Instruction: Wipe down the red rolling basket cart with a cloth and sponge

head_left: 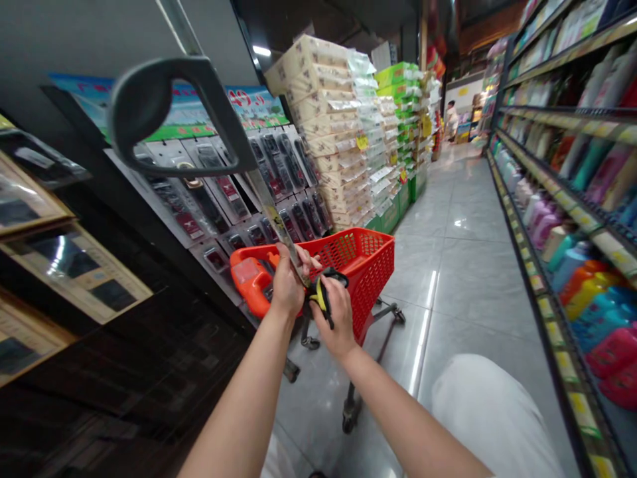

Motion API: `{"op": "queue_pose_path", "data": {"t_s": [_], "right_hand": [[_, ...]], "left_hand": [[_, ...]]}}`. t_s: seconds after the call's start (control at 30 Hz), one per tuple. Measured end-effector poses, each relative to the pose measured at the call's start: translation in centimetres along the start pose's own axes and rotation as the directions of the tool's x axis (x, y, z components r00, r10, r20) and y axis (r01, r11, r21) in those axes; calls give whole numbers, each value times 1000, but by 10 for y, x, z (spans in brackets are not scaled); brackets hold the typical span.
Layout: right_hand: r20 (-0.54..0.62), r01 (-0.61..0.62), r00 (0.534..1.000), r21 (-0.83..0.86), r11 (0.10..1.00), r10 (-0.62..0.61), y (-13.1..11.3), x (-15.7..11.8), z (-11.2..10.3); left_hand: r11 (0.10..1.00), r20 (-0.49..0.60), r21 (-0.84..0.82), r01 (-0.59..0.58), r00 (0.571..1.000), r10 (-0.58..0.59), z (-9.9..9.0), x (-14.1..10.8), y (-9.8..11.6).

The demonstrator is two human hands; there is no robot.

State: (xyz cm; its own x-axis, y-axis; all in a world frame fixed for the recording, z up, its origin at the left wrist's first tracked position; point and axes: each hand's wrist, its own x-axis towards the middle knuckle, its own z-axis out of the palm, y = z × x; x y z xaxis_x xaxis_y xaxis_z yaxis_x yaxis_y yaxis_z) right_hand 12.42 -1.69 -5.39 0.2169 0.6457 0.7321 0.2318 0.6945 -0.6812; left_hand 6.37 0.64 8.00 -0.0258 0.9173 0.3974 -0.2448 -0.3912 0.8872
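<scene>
A long, narrow metal pole (269, 202) slants from the upper left down to my hands, with a grey plastic loop (189, 171) fixed on its upper part. My left hand (290, 282) is closed around the pole's lower part. Beside it, my right hand (338, 312) grips a black-and-yellow piece (321, 295) at the pole's lower end; its exact kind is unclear. Just beyond both hands stands a red shopping cart (371, 265) with perforated plastic sides and an orange-red handle (249, 275). My forearms and hands hide part of the cart.
Packaged goods hang on a display rack (219, 192) at left, beside framed boxes (74, 265). Stacked cartons (323, 119) rise behind the cart. Shelves of bottles (587, 279) line the right side. Grey tiled floor (462, 219) runs down the aisle toward a distant person (451, 119).
</scene>
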Motion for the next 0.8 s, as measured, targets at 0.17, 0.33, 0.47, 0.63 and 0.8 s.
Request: {"op": "queue_pose_path", "data": {"t_s": [0.17, 0.33, 0.47, 0.63, 0.8], "right_hand": [[-44, -69, 997, 15, 997, 70, 12, -15, -6], [-24, 9, 1000, 41, 999, -8, -15, 12, 5], [22, 61, 998, 5, 998, -61, 11, -10, 1], [-115, -171, 980, -48, 984, 165, 35, -51, 2], [-93, -77, 993, 21, 997, 79, -7, -16, 14]], "left_hand": [[1000, 19, 0, -9, 1000, 9, -3, -1, -2], [996, 8, 88, 14, 1000, -15, -9, 0, 0], [984, 42, 172, 55, 997, -63, -16, 1, 6], [995, 124, 67, 80, 988, -88, -16, 4, 3], [994, 122, 23, 110, 986, -112, -11, 4, 3]]}}
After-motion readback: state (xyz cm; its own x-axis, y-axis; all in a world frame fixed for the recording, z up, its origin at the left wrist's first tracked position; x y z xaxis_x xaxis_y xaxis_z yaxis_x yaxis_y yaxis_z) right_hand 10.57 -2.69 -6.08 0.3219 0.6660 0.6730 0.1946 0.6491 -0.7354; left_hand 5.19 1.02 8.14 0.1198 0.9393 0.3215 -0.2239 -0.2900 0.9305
